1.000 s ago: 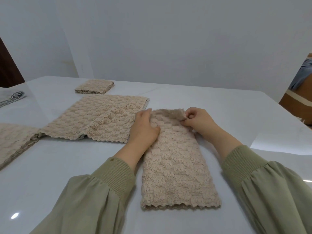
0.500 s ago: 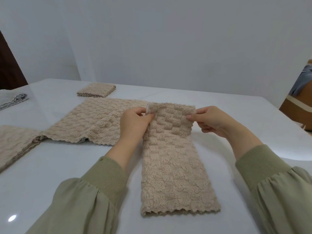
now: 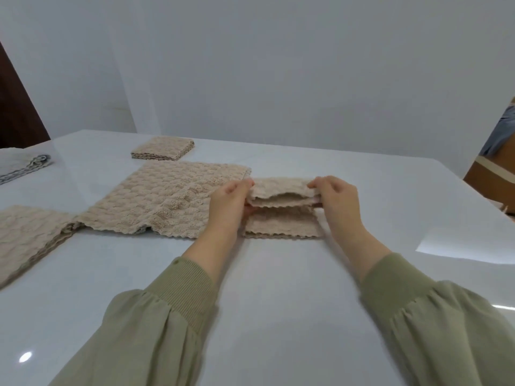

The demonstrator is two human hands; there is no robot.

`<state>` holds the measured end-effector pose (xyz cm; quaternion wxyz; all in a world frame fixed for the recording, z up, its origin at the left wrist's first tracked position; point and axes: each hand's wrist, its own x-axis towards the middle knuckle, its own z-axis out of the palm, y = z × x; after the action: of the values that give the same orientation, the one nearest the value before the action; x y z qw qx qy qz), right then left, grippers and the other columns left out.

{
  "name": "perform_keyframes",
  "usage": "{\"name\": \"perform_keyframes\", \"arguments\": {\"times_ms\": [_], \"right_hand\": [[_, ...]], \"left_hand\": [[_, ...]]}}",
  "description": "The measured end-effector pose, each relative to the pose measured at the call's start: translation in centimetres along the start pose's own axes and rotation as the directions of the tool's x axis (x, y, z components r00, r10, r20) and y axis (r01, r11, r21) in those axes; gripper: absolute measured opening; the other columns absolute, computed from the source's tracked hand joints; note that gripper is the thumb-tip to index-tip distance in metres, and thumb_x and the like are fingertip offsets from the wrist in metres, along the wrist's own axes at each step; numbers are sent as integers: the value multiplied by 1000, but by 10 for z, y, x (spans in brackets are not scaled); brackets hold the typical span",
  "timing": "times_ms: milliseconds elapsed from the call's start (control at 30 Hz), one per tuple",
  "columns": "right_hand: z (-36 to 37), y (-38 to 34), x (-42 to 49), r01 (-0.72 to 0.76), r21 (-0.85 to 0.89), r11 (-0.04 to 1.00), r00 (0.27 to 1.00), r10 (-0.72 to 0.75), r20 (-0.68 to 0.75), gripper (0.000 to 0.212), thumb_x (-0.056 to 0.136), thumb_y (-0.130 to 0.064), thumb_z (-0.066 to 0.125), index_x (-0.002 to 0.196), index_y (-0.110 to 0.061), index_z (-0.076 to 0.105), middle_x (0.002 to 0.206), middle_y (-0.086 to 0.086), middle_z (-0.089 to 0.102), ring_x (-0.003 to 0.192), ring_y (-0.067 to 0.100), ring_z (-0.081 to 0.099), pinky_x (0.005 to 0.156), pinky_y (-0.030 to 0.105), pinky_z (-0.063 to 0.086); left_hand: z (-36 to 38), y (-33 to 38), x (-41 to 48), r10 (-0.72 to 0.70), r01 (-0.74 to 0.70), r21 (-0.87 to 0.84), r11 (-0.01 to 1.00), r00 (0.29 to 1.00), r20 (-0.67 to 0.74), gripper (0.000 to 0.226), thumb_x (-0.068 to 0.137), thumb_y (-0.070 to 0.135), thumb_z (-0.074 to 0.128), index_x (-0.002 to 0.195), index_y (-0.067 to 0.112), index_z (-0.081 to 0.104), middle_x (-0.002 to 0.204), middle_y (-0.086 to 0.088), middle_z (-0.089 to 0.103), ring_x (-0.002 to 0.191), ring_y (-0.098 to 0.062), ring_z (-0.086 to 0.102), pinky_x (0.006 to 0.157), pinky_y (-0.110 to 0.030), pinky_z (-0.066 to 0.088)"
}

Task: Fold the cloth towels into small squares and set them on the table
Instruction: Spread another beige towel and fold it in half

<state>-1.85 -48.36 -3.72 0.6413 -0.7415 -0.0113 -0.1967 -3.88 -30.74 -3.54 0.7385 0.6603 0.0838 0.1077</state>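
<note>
- Your left hand [image 3: 227,203] and right hand [image 3: 335,199] each pinch a top corner of the beige towel [image 3: 282,211]
- Between your grips its upper half hangs doubled over the lower

1. Half-folded towel [image 3: 281,222] at bench [image 3: 278,288] centre, between left hand [image 3: 227,203] and right hand [image 3: 335,200].
2. Spread towel [image 3: 167,201] touching at 9 o'clock.
3. Folded square [image 3: 163,148] at 11 o'clock, behind.
4. Towel stack [image 3: 25,240] far toward 9 o'clock.

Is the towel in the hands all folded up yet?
Not quite. The towel is doubled over, but both hands hold its top half lifted.
</note>
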Motion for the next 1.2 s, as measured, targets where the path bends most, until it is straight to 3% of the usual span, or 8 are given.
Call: {"name": "perform_keyframes", "arguments": {"times_ms": [100,233,467,833,933,1033,1133,1200], "right_hand": [[2,7,-14,108,-204,973,991,-121,-54,14,84,-8,57,73,-13,64,67,-6,59,61,4,50,57,7,37],[-1,6,-22,68,-219,973,997,-71,-7,13,81,-4,56,82,-16,62,64,-4,52,47,0,42,47,9,33],[-6,15,-32,11,-286,958,996,14,85,16,79,-6,58,76,-21,59,65,-3,52,58,12,46,57,23,39],[-3,15,-30,90,-463,882,994,-52,95,11,76,-5,52,77,-12,61,67,-5,54,66,11,48,58,22,36],[-3,16,-28,111,-539,835,987,-30,158,11,76,-6,54,75,-14,61,67,-8,51,69,13,48,59,22,37],[-5,16,-25,242,-576,781,968,-151,202,10,77,-8,57,71,-13,63,74,-5,48,81,17,47,70,27,36],[-11,14,-23,380,-510,771,920,-257,296,10,78,-9,63,70,-15,62,79,1,53,86,17,45,77,27,36],[-15,13,-24,485,-502,716,863,-303,403,6,77,-17,61,71,-16,63,75,-1,55,82,17,44,77,30,37]], "left_hand": [[-2,-3,-2,11,-8,150,989,1000,-20,12,85,9,64,76,18,65,80,-1,63,63,-6,60,61,-20,52],[-8,1,-9,40,-30,192,981,998,-47,15,86,3,62,88,18,64,72,5,58,48,-3,56,47,-16,45],[-17,-1,-11,57,-52,381,923,998,-2,28,83,-3,56,103,15,64,74,1,57,54,-14,56,58,-31,54],[-13,-7,-8,131,-135,607,783,990,51,35,81,0,55,109,18,63,72,6,53,59,-8,49,51,-20,41],[-13,-9,-11,255,-240,751,615,962,98,32,85,2,53,112,17,62,88,2,57,74,-13,52,62,-25,42],[-13,-10,-12,467,-483,801,354,833,296,21,89,17,58,108,17,66,105,1,56,103,-16,47,85,-23,34],[-12,-9,-11,461,-674,681,285,720,519,16,83,29,68,95,19,71,95,5,59,98,-13,46,84,-22,32],[-13,-11,-11,409,-705,659,262,700,586,17,78,32,72,91,20,71,91,6,60,93,-11,47,78,-20,31]]}}
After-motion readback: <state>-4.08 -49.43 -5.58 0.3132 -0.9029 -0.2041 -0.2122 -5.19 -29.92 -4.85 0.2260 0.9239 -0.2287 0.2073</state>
